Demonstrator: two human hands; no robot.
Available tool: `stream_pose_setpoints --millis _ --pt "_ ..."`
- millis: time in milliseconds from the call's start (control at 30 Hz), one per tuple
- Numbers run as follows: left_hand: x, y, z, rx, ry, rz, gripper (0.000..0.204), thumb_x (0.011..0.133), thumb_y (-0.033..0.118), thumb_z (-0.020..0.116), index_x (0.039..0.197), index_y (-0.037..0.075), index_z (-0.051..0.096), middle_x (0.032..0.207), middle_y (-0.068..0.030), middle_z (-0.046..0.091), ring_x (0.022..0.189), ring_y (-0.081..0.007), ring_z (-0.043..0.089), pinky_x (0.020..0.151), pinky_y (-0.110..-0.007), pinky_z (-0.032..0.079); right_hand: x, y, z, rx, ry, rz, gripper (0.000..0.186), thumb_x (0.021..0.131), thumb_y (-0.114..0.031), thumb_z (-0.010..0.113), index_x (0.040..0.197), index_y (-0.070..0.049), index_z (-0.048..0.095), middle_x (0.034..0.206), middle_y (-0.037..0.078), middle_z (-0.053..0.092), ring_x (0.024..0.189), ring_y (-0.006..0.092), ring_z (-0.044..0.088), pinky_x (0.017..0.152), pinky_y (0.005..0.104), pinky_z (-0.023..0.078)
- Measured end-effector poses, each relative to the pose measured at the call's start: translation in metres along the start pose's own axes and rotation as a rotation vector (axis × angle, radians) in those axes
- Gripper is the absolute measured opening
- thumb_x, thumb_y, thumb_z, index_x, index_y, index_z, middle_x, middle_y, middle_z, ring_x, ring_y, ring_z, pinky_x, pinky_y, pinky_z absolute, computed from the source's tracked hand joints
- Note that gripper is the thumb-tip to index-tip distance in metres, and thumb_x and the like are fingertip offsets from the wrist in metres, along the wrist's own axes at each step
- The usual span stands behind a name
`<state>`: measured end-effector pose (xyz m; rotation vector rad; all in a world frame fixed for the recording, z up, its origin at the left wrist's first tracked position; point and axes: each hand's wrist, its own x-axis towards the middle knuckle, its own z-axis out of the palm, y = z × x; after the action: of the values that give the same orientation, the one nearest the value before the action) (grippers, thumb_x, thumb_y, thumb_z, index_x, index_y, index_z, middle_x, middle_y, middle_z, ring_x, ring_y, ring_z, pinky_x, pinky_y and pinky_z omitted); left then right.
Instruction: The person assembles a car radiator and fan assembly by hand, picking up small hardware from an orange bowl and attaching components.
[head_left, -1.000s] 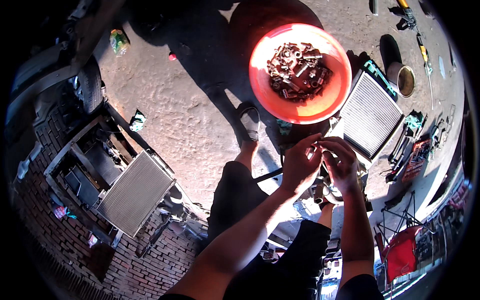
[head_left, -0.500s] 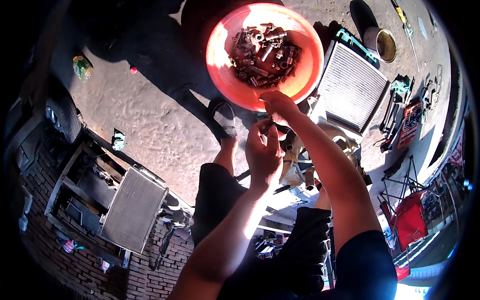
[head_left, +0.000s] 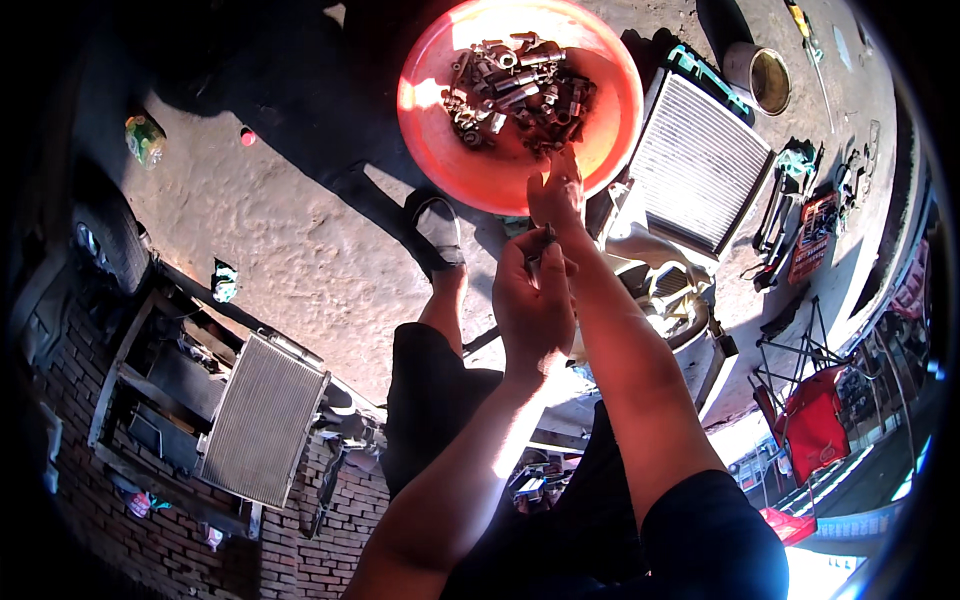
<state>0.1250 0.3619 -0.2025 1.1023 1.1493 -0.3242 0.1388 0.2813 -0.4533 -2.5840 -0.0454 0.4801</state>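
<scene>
A round red basin (head_left: 622,130) holds a heap of greasy metal bolts and fittings (head_left: 515,92). My right hand (head_left: 558,195) reaches over its near rim, fingers stretched toward the close side of the heap and thumb apart. I see nothing held in it. Nearer to me, beside my right forearm, my left hand (head_left: 533,305) is closed with the fingers pinched around a small dark metal part (head_left: 548,233). The part's exact kind is too small to make out, and the fingers cover most of it.
A radiator-like finned panel (head_left: 705,165) lies right of the basin, with a metal can (head_left: 768,80) beyond it. Engine-like parts (head_left: 670,295) sit near my right forearm. At the left are a wheel (head_left: 110,240) and another finned panel (head_left: 265,420); a red folding chair (head_left: 815,425) stands right.
My right hand has left my left hand and moved forward over the basin's rim, its fingers now extended. The left hand stays in nearly the same place, still pinching the small part.
</scene>
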Motion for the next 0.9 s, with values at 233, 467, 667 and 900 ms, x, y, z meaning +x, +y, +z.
stream_pose_setpoints --millis 233,467,667,900 --pt "-0.003 0.001 0.012 0.055 0.081 -0.006 0.019 0.109 0.015 0.056 0.122 0.001 0.057 0.076 0.0028 0.055 0.058 -0.0014 0.046 0.055 -0.020 0.038 0.014 -0.037 0.020 0.346 -0.129 0.344 0.059 0.087 -0.030 0.059 0.131 0.008 0.059 0.146 0.037 0.051 0.143 0.0474 0.045 0.119 0.0494 0.040" --pt "-0.004 -0.002 0.012 0.131 0.038 0.112 0.019 0.109 0.017 0.058 0.120 0.001 0.058 0.070 0.0055 0.050 0.059 -0.0014 0.043 0.055 -0.021 0.034 -0.049 -0.042 -0.016 0.504 -0.178 0.177 0.049 0.092 -0.021 0.070 0.135 0.000 0.063 0.155 0.023 0.050 0.140 0.0410 0.051 0.117 0.0462 0.044" --pt "-0.006 -0.031 0.055 0.047 -0.064 0.067 0.017 0.110 0.021 0.059 0.119 0.007 0.061 0.072 0.0087 0.040 0.063 -0.0006 0.035 0.057 -0.019 0.031 -0.127 0.006 -0.070 0.527 -0.001 0.221 0.051 0.092 -0.023 0.067 0.137 -0.002 0.059 0.135 0.022 0.064 0.127 0.0399 0.060 0.107 0.0471 0.050" --pt "0.008 -0.060 0.039 0.597 -0.104 0.201 0.039 0.108 0.030 0.060 0.134 0.001 0.065 0.076 0.0068 0.042 0.067 -0.0042 0.037 0.058 -0.024 0.033 -0.126 0.005 -0.220 0.870 0.368 0.043 0.021 0.089 -0.014 0.065 0.101 0.002 0.070 0.118 0.020 0.068 0.112 0.0403 0.064 0.095 0.0462 0.054"
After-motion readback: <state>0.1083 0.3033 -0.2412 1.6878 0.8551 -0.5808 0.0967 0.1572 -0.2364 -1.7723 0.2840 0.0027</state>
